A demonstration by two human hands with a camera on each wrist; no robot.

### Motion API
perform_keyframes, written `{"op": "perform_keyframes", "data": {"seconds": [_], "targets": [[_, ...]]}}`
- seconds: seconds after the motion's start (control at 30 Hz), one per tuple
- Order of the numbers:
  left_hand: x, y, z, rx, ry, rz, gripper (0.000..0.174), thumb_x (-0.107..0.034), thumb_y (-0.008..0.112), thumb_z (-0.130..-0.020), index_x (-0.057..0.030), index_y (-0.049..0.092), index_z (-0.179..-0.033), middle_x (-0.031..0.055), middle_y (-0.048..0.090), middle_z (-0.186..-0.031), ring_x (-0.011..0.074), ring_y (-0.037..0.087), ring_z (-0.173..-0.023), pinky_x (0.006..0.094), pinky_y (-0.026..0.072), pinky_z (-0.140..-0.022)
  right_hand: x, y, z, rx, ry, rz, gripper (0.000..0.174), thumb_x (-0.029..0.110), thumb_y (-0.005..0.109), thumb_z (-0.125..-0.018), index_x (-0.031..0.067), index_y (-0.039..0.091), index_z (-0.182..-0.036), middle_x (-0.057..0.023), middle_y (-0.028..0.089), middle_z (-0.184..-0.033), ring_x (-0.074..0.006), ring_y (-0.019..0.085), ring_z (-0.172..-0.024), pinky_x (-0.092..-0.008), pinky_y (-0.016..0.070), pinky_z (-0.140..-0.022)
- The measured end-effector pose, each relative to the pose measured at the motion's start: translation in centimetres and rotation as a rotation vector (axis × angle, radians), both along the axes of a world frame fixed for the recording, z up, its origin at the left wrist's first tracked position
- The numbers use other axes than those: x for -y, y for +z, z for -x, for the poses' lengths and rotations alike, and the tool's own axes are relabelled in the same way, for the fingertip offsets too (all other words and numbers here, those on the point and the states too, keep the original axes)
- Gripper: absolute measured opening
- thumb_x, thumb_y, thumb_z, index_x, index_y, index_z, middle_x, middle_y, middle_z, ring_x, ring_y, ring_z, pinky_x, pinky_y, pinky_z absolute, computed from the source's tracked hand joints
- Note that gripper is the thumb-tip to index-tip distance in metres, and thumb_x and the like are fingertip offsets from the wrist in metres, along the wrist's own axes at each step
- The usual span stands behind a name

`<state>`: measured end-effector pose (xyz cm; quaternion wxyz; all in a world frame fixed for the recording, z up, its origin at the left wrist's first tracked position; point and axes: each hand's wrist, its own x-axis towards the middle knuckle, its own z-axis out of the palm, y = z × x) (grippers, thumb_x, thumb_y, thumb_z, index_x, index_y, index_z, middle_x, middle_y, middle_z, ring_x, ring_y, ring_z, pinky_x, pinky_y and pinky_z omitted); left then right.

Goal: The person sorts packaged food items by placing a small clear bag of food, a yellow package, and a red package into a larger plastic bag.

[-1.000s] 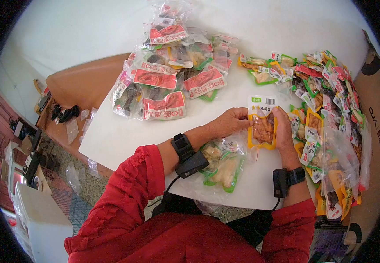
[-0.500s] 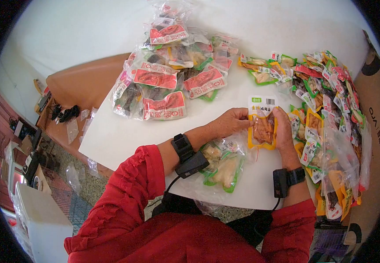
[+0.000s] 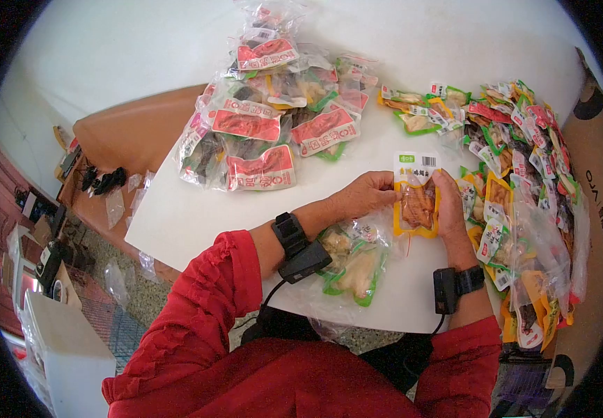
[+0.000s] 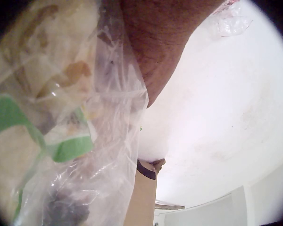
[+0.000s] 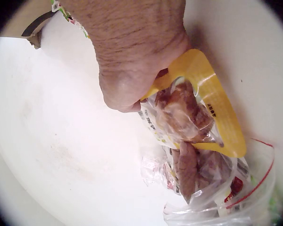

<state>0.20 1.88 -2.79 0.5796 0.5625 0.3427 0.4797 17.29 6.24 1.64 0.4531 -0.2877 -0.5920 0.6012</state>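
In the head view my right hand (image 3: 450,205) grips a yellow-edged food packet (image 3: 416,205) by its right side, thumb on the front. The packet stands upright, with brown pieces of meat in its window. At its left edge is my left hand (image 3: 365,196), fingers bent and holding the clear zip bag (image 5: 262,188) near its red-lined mouth; plastic covers some of its fingers in the right wrist view. Inside the bag, below the left wrist, lie green-edged packets (image 3: 357,275) of pale food.
Filled clear bags with red labels (image 3: 253,125) are piled at the table's back left. A large heap of loose packets (image 3: 517,160) covers the right side, beside a cardboard box (image 3: 601,209). A brown bench (image 3: 134,139) stands left of the white table (image 3: 169,216).
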Motion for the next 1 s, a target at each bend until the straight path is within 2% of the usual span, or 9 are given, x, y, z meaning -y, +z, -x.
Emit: {"op": "perform_keyframes", "data": {"seconds": [0.1, 0.23, 0.33, 0.67, 1.0], "targets": [[-0.1, -0.1, 0.1, -0.010, -0.004, 0.013, 0.028, -0.012, 0.052, -0.085, -0.0016, 0.049, -0.110, 0.0058, 0.056, -0.105, 0.0107, 0.053, -0.093, 0.0257, 0.0438, -0.082, -1.0, -1.0, -0.3, -0.042, 0.078, 0.032, 0.022, 0.024, 0.041, -0.085, 0.0054, 0.050, -0.079, -0.0008, 0.050, -0.074, -0.0093, 0.047, -0.068, -0.0240, 0.0407, -0.064], [0.3, 0.4, -0.2, 0.057, -0.003, 0.010, 0.027, -0.012, 0.053, -0.084, -0.0017, 0.050, -0.109, 0.0057, 0.056, -0.104, 0.0107, 0.053, -0.092, 0.0257, 0.0438, -0.081, -1.0, -1.0, -0.3, -0.017, 0.043, -0.009, 0.022, 0.024, 0.041, -0.085, 0.0054, 0.050, -0.078, -0.0007, 0.049, -0.074, -0.0092, 0.046, -0.068, -0.0238, 0.0407, -0.064], [0.1, 0.2, -0.2, 0.017, 0.017, 0.014, 0.027, -0.011, 0.053, -0.084, -0.0019, 0.050, -0.109, 0.0056, 0.056, -0.104, 0.0106, 0.053, -0.092, 0.0256, 0.0438, -0.081, -1.0, -1.0, -0.4, -0.013, 0.065, -0.015, 0.021, 0.024, 0.041, -0.085, 0.0052, 0.051, -0.080, -0.0010, 0.050, -0.075, -0.0093, 0.047, -0.068, -0.0237, 0.0408, -0.064], [0.3, 0.4, -0.1, 0.001, 0.000, -0.008, 0.024, -0.013, 0.052, -0.085, -0.0020, 0.051, -0.106, 0.0049, 0.056, -0.102, 0.0106, 0.053, -0.091, 0.0264, 0.0442, -0.080, -0.9, -1.0, -0.3, -0.063, 0.064, 0.074, 0.021, 0.023, 0.041, -0.085, 0.0046, 0.051, -0.082, -0.0017, 0.051, -0.079, -0.0101, 0.048, -0.072, -0.0241, 0.0412, -0.068], [0.3, 0.4, -0.1, 0.002, -0.008, -0.012, 0.028, -0.013, 0.052, -0.085, -0.0008, 0.049, -0.110, 0.0053, 0.055, -0.105, 0.0110, 0.053, -0.094, 0.0262, 0.0425, -0.083, -0.3, -0.5, -0.2, -0.048, 0.038, 0.052, 0.023, 0.023, 0.041, -0.085, 0.0038, 0.052, -0.083, -0.0029, 0.053, -0.079, -0.0103, 0.049, -0.072, -0.0246, 0.0422, -0.067]]}}
